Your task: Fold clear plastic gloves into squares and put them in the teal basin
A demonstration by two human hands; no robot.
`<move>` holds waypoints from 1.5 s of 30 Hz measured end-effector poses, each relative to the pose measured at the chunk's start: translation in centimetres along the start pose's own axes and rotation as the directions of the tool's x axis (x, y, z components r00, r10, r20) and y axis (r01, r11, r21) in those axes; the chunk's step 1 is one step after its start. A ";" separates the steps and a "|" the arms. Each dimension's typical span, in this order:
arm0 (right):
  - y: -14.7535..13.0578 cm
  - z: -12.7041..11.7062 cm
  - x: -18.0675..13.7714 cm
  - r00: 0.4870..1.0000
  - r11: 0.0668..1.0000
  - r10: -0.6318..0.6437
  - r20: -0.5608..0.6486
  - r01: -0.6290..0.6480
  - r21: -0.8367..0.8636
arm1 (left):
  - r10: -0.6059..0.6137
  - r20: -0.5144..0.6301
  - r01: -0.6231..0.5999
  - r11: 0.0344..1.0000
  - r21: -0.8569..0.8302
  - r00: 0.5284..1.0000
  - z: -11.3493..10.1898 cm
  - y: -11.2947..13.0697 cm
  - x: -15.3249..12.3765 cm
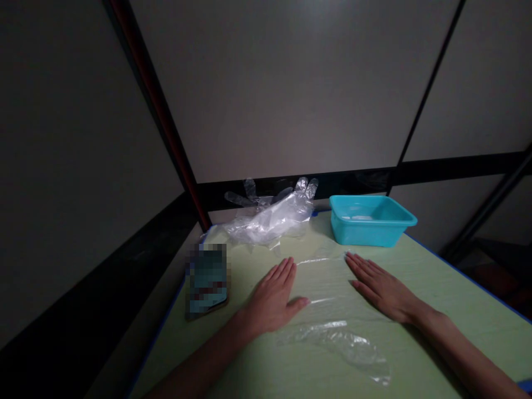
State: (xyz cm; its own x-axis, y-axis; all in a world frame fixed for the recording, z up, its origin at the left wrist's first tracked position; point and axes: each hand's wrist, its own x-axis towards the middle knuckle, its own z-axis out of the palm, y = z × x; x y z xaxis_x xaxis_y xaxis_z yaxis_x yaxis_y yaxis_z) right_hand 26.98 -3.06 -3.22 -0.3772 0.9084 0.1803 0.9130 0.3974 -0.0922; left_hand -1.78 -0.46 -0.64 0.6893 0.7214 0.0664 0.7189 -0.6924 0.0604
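A clear plastic disposable glove [328,282] lies spread on the pale green tabletop, with a crumpled part closer to me. My left hand [274,299] rests flat on its left side, fingers together and thumb stretched out to the right. On its right side my right hand [376,285] lies flat too, fingers extended forward. Creases in the film run between the two hands. The glove's full outline is hard to make out because it is see-through and partly under my hands.
A heap of clear plastic gloves [270,219] lies at the table's back edge, some fingers sticking up. At the back right stands a turquoise plastic basin [368,233] with something pale inside. A phone-like device [208,280], blurred out, sits at left. Wall panels [291,100] rise behind the table.
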 end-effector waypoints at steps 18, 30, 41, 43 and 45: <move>4.3 0.0 -2.0 0.976 0.976 0.217 -0.005 -0.217 -0.004 | -0.002 -0.018 0.002 1.000 0.013 1.000 0.0 0.2 0.0; -5.5 -2.0 -2.8 0.965 0.972 0.216 -0.149 -0.198 0.123 | 0.014 -0.035 -0.013 1.000 0.021 0.999 0.3 0.1 0.2; -8.7 -1.1 -5.3 0.996 0.997 0.078 -0.031 -0.079 -0.026 | 0.019 -0.033 -0.017 0.999 0.050 0.999 0.4 0.1 0.4; -8.6 -1.3 -5.8 0.997 0.996 0.075 -0.016 -0.076 -0.043 | 0.020 -0.038 -0.018 0.998 0.053 0.999 0.5 0.0 0.4; -8.5 -1.4 -6.3 0.998 0.996 0.070 0.000 -0.070 -0.056 | 0.021 -0.038 -0.019 0.998 0.054 0.999 0.6 0.0 0.4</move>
State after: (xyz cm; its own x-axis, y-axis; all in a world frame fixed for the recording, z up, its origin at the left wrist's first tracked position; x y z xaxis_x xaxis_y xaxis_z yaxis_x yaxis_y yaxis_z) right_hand 21.76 -12.33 -2.18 -0.3124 0.9339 0.1739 0.9444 0.3251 -0.0496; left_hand -1.47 -0.21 -1.19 0.7003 0.7060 0.1050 0.7095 -0.7047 0.0057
